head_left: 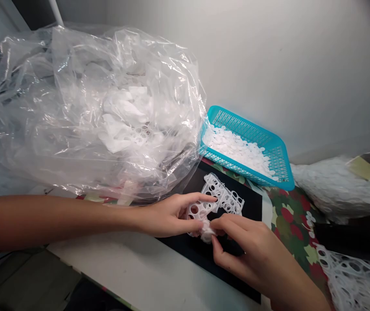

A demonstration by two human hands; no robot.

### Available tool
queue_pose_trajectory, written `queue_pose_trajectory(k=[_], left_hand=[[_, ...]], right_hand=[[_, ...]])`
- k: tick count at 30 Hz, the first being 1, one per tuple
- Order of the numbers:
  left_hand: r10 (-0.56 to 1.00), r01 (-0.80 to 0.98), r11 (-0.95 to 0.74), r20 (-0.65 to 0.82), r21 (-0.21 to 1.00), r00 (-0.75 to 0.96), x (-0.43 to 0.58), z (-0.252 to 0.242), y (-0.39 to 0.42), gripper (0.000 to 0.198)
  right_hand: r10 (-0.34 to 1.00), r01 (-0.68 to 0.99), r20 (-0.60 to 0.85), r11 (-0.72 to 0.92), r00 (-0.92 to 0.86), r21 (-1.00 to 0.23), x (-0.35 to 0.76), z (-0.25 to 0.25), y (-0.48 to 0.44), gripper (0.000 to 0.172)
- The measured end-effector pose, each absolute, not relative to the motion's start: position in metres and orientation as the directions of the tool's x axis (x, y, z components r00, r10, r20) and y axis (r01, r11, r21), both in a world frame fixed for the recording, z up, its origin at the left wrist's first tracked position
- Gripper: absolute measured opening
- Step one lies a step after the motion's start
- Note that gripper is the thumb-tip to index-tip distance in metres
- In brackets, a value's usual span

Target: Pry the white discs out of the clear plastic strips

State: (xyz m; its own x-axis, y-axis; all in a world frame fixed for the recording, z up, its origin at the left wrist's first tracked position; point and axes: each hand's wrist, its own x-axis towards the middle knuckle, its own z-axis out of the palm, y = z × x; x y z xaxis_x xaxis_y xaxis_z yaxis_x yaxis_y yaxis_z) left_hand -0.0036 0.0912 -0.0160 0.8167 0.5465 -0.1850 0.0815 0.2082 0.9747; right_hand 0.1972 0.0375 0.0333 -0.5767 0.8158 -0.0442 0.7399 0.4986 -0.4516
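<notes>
My left hand (172, 214) is closed around a white sheet with round holes punched through it (198, 209), its thumb and forefinger reaching along the sheet. A crumpled white bit (207, 233) sticks out at the sheet's lower end. There the bent fingers of my right hand (237, 242) pinch that bit. Just behind the hands, another white punched sheet (222, 194) lies on a black mat (253, 203). Part of the held sheet is hidden by my left fingers.
A blue plastic basket (253, 125) with many small white discs (237, 147) stands behind the mat. At the left bulges a large clear plastic bag (74, 108) with white scraps. More punched sheets (356, 276) and a filled bag (340, 185) are on the right.
</notes>
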Motion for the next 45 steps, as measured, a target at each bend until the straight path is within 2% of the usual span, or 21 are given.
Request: queue_pose_trajectory(k=[6, 9, 15, 23, 29, 33, 37, 42, 45], left_hand=[[0.586, 0.052, 0.28, -0.214, 0.958, 0.781, -0.001, -0.017, 0.093, 0.056], [0.602, 0.041, 0.329, -0.243, 0.943, 0.761, 0.0, -0.019, 0.092, 0.059], [0.652, 0.016, 0.29, -0.21, 0.957, 0.729, -0.001, -0.025, 0.091, 0.056], [0.647, -0.043, 0.376, -0.229, 0.926, 0.727, 0.0, -0.027, 0.091, 0.052], [0.603, -0.069, 0.454, -0.248, 0.889, 0.758, 0.001, -0.026, 0.093, 0.05], [0.541, -0.08, 0.499, -0.238, 0.863, 0.807, 0.0, -0.025, 0.098, 0.048], [0.523, -0.095, 0.532, -0.239, 0.841, 0.818, -0.001, -0.025, 0.102, 0.051], [0.523, -0.1, 0.547, -0.246, 0.831, 0.816, 0.0, -0.024, 0.102, 0.053], [0.532, -0.109, 0.547, -0.244, 0.83, 0.81, 0.0, -0.024, 0.102, 0.053]], right_hand=[[0.807, 0.741, -0.1, 0.476, -0.582, -0.473, 0.201, 0.036, 0.035, 0.012], [0.81, 0.731, -0.07, 0.484, -0.582, -0.481, 0.205, 0.037, 0.034, 0.014], [0.78, 0.676, 0.027, 0.558, -0.625, -0.482, 0.209, 0.033, 0.034, 0.017], [0.755, 0.673, -0.036, 0.561, -0.655, -0.482, 0.212, 0.032, 0.034, 0.028], [0.736, 0.637, 0.07, 0.625, -0.673, -0.451, 0.21, 0.031, 0.037, 0.017], [0.711, 0.611, 0.122, 0.669, -0.693, -0.423, 0.211, 0.031, 0.036, 0.021], [0.697, 0.611, 0.108, 0.683, -0.709, -0.399, 0.212, 0.032, 0.033, 0.029], [0.688, 0.615, 0.139, 0.707, -0.712, -0.349, 0.209, 0.036, 0.035, 0.022], [0.694, 0.62, 0.151, 0.705, -0.704, -0.344, 0.208, 0.038, 0.037, 0.023]])
